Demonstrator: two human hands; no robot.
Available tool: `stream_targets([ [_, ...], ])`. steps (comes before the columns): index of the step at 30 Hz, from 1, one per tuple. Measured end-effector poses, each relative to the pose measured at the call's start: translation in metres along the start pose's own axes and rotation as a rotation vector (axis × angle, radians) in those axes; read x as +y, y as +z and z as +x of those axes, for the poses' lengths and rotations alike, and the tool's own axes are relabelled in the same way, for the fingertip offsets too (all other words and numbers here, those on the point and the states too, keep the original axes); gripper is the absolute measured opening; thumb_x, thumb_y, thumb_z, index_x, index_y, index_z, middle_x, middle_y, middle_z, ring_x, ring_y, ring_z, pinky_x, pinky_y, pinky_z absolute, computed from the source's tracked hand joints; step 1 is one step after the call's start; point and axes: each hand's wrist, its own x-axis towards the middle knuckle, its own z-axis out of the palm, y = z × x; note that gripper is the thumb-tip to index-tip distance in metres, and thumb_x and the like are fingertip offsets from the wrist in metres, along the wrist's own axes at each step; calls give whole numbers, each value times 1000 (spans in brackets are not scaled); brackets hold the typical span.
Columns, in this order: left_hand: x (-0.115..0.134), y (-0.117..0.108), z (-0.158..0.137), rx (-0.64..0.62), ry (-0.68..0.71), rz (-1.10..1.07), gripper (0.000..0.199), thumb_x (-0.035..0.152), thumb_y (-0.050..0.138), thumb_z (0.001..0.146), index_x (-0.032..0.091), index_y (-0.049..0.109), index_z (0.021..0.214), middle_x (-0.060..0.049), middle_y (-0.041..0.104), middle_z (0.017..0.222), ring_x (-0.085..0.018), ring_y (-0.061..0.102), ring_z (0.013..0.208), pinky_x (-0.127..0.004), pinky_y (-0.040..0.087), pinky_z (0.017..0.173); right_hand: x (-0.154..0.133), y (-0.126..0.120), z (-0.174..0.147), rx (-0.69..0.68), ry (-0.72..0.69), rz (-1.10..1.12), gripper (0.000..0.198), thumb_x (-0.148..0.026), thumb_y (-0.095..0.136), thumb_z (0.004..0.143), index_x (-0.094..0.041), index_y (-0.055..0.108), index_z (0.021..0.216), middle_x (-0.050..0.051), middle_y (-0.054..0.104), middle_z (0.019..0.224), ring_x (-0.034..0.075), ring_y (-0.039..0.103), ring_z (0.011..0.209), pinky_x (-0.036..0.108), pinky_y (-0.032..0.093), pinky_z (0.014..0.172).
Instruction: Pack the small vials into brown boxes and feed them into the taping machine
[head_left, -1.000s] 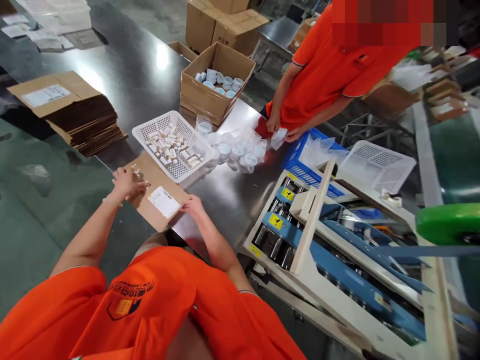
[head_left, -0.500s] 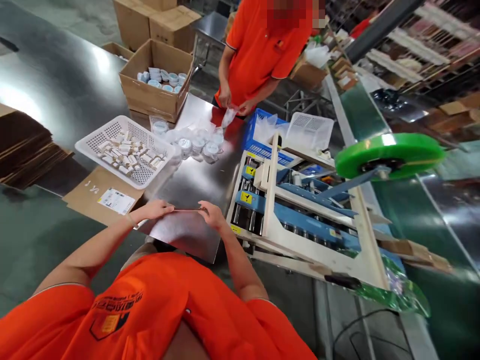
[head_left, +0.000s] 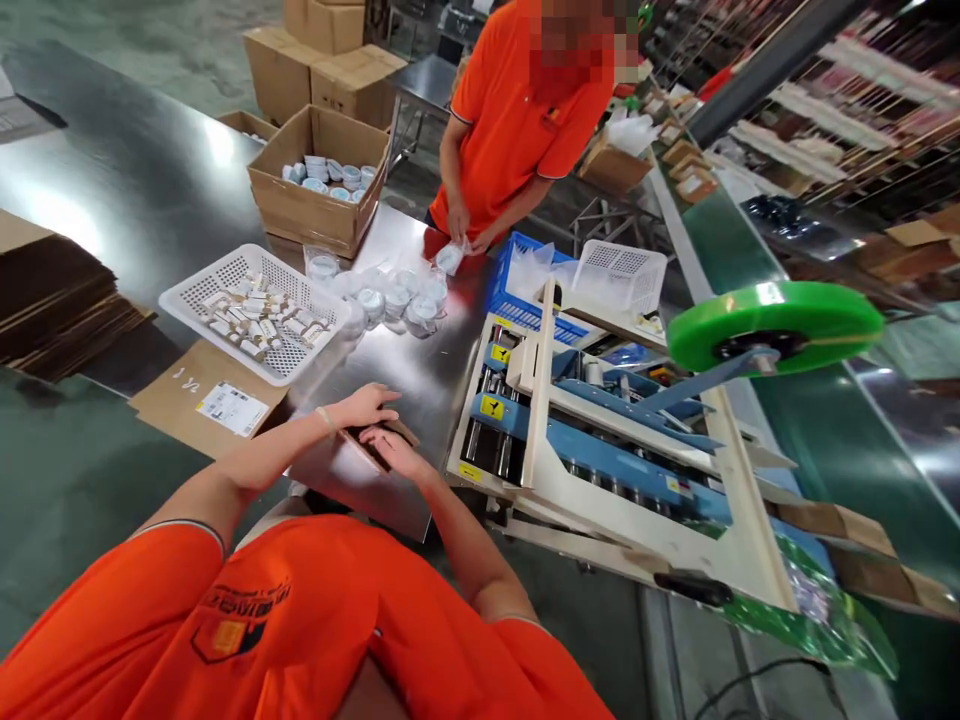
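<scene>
The left hand point(head_left: 367, 407) and right hand point(head_left: 394, 450) are both closing their fingers on a small folded cardboard piece point(head_left: 373, 440) at the near edge of the steel tabletop point(head_left: 135, 190), lying just beside the taping machine point(head_left: 600, 450) and near the white basket point(head_left: 255, 312).

A shiny steel counter point(head_left: 150, 190) carries a white basket point(head_left: 255, 310) of small packets at its middle. Behind the basket stands an open carton point(head_left: 319, 200) of jars; right of it lie bagged jars point(head_left: 397, 295); in front, a labelled flat cardboard point(head_left: 210, 400); left, stacked flattened cartons point(head_left: 60, 300).
</scene>
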Motion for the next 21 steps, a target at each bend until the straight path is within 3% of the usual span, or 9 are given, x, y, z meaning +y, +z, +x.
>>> stream_targets([
  [3,-3,-11,-22,236,-133,149,61,52,71,98,13,69,145,-25,71,136,-42,64,132,-55,49,115,1,-5,10,66,33,173,31,-42,58,109,-24,82,101,8,82,111,24,76,106,39,59,104],
  [4,-6,-15,-34,251,-211,190,61,52,71,98,11,70,142,-26,70,134,-44,64,129,-56,50,112,2,-5,10,104,33,185,30,-43,61,107,-23,81,98,8,82,108,24,76,104,39,59,102],
  [6,-12,-20,-57,151,-270,200,59,55,74,96,10,72,135,-25,72,124,-42,69,115,-52,54,102,4,-3,7,169,38,184,31,-45,63,104,-23,80,92,9,82,102,25,75,98,38,59,98],
  [9,-17,-18,-80,-34,-70,123,51,51,75,96,15,75,132,-18,73,119,-34,71,103,-43,55,95,8,-1,2,212,47,195,36,-49,60,104,-23,77,85,9,80,93,25,74,90,37,59,90],
  [13,-18,-10,-74,-84,84,148,26,41,63,104,21,81,105,-12,75,111,-28,69,104,-40,51,100,11,-8,6,198,60,198,39,-49,54,105,-23,76,86,8,79,89,24,72,85,35,60,84],
  [15,-18,-5,-63,-73,51,216,28,43,65,104,20,79,99,-14,74,110,-31,66,110,-43,50,102,7,-18,10,144,54,132,36,-45,53,105,-22,78,94,8,79,92,25,73,87,36,61,85],
  [18,-20,7,-53,80,-154,253,42,53,77,96,16,73,115,-22,68,129,-39,60,125,-52,48,105,-7,-33,18,200,69,-133,33,-41,59,106,-19,80,119,15,81,115,31,75,110,43,59,102],
  [19,-22,12,-52,142,-244,220,51,55,81,94,15,70,123,-24,64,136,-41,58,128,-53,48,106,-14,-34,19,260,114,-258,39,-42,64,105,-17,77,131,19,78,129,35,71,124,48,55,111],
  [21,-28,22,-54,235,-410,91,64,56,84,90,15,62,135,-24,58,144,-43,55,132,-55,48,106,-27,-27,20,305,270,-497,70,-51,76,99,-11,63,155,29,62,156,44,57,148,57,45,123],
])
